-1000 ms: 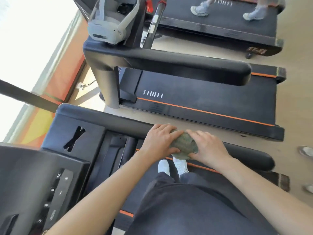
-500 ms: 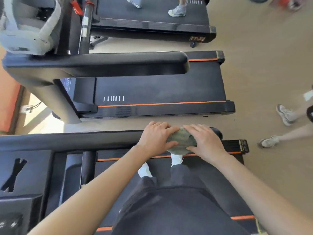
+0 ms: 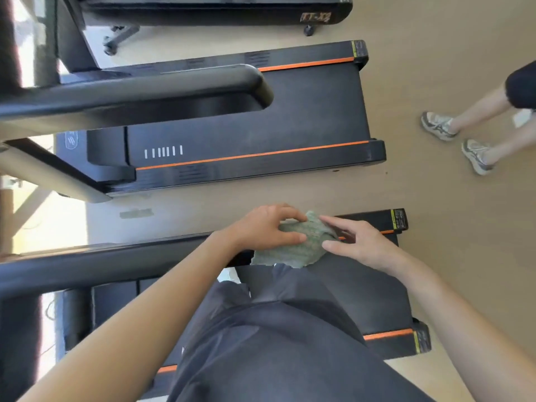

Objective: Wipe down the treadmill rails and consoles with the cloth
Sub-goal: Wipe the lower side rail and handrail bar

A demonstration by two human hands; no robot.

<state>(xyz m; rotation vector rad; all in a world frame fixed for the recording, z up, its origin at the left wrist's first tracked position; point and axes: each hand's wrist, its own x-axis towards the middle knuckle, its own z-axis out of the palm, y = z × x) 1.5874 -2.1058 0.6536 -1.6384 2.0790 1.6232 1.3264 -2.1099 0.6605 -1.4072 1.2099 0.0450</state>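
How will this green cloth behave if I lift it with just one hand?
Probably floppy: the cloth is bunched under the left hand, and its lower edge sags in folds. It is likely light, since the right hand merely touches its edge with straight fingers. Its woven-looking texture suggests it should not slip easily from a grip.

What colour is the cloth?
Muted grey-green, faintly mottled; the cloth shows clearly in the head view.

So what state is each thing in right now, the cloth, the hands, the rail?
Green cloth: crumpled, bunched over the handrail's end.
Left hand: grips the cloth.
Right hand: fingers straight, touching the cloth's edge.
Handrail: end under the cloth, rest bare.
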